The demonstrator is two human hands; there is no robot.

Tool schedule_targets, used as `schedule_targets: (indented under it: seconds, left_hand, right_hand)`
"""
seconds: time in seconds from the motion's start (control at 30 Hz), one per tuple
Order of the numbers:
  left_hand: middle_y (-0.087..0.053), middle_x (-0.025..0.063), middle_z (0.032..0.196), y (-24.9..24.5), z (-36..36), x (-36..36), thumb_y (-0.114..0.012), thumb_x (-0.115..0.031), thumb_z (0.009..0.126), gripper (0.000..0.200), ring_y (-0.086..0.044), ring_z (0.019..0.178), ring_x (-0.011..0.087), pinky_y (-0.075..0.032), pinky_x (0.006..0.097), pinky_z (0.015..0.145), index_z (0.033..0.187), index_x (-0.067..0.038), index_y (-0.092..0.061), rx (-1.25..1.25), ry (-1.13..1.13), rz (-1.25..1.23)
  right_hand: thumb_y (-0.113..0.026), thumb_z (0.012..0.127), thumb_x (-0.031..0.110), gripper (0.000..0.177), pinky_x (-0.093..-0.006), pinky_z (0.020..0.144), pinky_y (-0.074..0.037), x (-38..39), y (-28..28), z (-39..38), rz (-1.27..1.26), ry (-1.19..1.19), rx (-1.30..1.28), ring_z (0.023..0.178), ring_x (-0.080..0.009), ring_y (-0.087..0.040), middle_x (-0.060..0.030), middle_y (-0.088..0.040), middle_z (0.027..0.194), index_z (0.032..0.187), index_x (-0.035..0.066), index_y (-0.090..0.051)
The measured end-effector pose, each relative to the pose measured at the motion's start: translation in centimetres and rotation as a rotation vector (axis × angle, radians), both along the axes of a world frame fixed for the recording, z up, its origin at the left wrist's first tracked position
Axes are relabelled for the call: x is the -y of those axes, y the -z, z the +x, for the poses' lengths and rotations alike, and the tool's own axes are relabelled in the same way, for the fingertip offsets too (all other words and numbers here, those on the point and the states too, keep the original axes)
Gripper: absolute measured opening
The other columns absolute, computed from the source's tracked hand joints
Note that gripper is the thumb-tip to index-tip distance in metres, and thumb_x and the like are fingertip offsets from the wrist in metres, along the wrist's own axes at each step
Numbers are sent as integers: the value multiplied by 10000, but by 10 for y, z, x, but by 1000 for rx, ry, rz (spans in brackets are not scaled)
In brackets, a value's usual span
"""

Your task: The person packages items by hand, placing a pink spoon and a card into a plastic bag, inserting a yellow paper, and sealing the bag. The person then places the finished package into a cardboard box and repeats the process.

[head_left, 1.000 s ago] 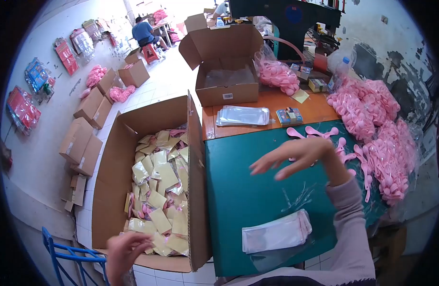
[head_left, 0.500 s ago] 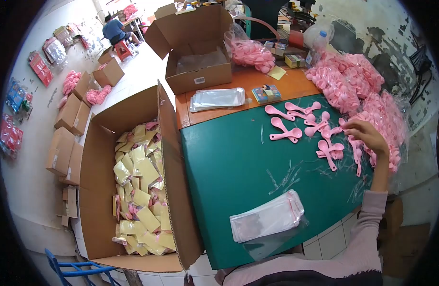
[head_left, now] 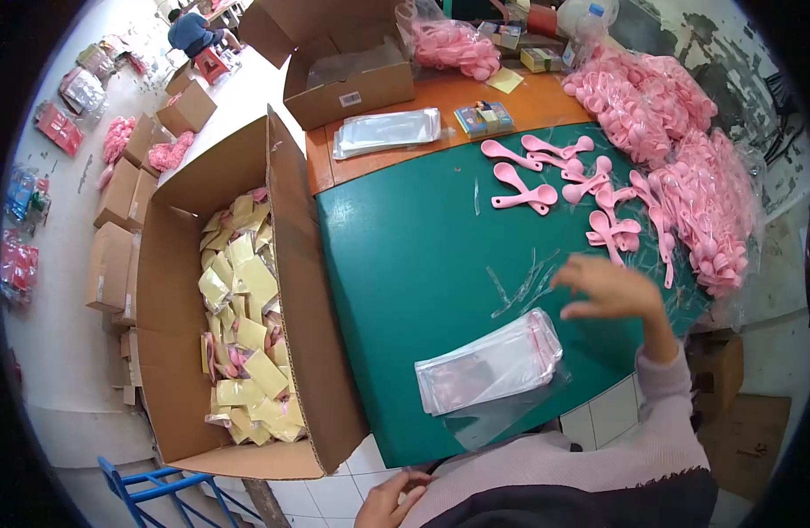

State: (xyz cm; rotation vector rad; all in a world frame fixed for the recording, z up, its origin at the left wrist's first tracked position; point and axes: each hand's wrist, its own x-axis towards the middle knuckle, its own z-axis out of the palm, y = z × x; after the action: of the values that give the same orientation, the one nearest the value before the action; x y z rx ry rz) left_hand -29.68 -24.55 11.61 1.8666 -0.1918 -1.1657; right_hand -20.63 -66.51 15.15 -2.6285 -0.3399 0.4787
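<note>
My right hand [head_left: 609,289] hovers over the green table mat [head_left: 405,255], fingers and thumb apart with nothing visible between them. Just below it lies a stack of clear plastic bags [head_left: 489,363]. Thin clear plastic strips [head_left: 521,286] are scattered to its left. Beyond the hand, several loose pink measuring spoons [head_left: 607,231] lie singly and crossed in pairs. At the bottom edge my left hand [head_left: 393,500] is near my waist, its fingers loosely curled and its thumb apart. I see nothing in it, though part of it is hidden.
A large open carton [head_left: 321,308] of small packets with yellow cards [head_left: 255,282] stands left of the table. Big bags of pink spoons [head_left: 704,207] line the right side. Another open carton [head_left: 348,99], more clear bags [head_left: 387,132] and a card pack [head_left: 484,119] sit behind. A person [head_left: 194,33] sits far off.
My right hand has moved from the spoons at the right down towards the stack of bags. My left hand has come into view at the bottom. The view has tilted downward.
</note>
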Motion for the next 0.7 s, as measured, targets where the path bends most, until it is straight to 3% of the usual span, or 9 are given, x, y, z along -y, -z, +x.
schedule_targets:
  seconds: [0.07, 0.13, 0.17, 0.23, 0.37, 0.43, 0.47, 0.53, 0.7]
  left_hand:
    - [-590, 170, 863, -8, 12, 38, -611, -194, 793, 194, -582, 765, 297, -458, 370, 663, 841, -10, -575, 311, -332, -57]
    - [-555, 116, 777, -1, 28, 70, -699, -157, 718, 212, -545, 702, 241, -433, 344, 611, 837, -31, -577, 849, -128, 3]
    - [-555, 116, 777, 2, 34, 81, -699, -157, 718, 212, -545, 702, 241, -433, 344, 611, 837, -31, -577, 845, -123, -5]
    - [-523, 84, 791, 10, 39, 95, -742, -187, 676, 267, -507, 709, 224, -416, 335, 611, 854, -53, -595, 1213, 129, 94]
    - [-510, 83, 853, 26, 37, 96, -777, -201, 623, 349, -494, 747, 222, -408, 317, 624, 888, -64, -596, 1272, 217, 154]
    - [-506, 108, 902, 23, 36, 94, -777, -171, 619, 398, -495, 788, 246, -413, 329, 632, 950, -63, -584, 1234, 86, 89]
    - [-506, 108, 902, 20, 38, 93, -777, -171, 619, 398, -495, 788, 246, -413, 329, 632, 950, -63, -584, 1236, 83, 94]
    - [-502, 124, 934, 14, 50, 93, -762, -128, 635, 418, -492, 825, 265, -417, 336, 638, 998, -61, -566, 1312, -89, 99]
    - [-495, 155, 1084, 23, 68, 99, -721, -85, 677, 525, -496, 970, 298, -415, 395, 806, 1149, -54, -494, 1189, -99, 176]
  right_hand:
    - [-642, 755, 271, 328, -375, 664, -462, -36, 19, -45, 53, 186, -2, 785, -292, -568, -112, -507, 929, 990, 69, -534]
    - [-634, 757, 216, 253, -376, 659, -458, -56, 24, -63, 102, 303, 51, 777, -293, -562, -113, -505, 892, 923, 51, -539]
    - [-634, 757, 216, 253, -376, 659, -458, -61, 28, -70, 96, 310, 48, 777, -293, -562, -113, -505, 892, 923, 51, -539]
    - [-631, 758, 159, 187, -368, 652, -454, -64, 34, -79, 239, 384, 80, 770, -294, -555, -104, -533, 842, 867, 33, -547]
    - [-610, 761, 86, 132, -332, 628, -455, -56, 22, -83, 414, 314, 121, 720, -244, -569, -87, -560, 762, 858, 15, -555]
    - [-584, 774, 33, 111, -278, 587, -458, -53, 21, -81, 651, 429, 57, 639, -156, -569, -74, -575, 713, 873, -7, -553]
    - [-584, 774, 33, 111, -278, 587, -458, -53, 22, -78, 654, 423, 57, 639, -156, -569, -74, -575, 713, 873, -7, -553]
    - [-561, 793, 15, 81, -240, 558, -458, -53, 31, -67, 808, 689, -33, 599, -94, -548, -64, -570, 692, 857, -32, -546]
    - [-602, 796, 72, 131, -260, 552, -459, -54, 37, -60, 633, 666, -87, 593, -128, -553, -81, -566, 703, 854, -32, -547]
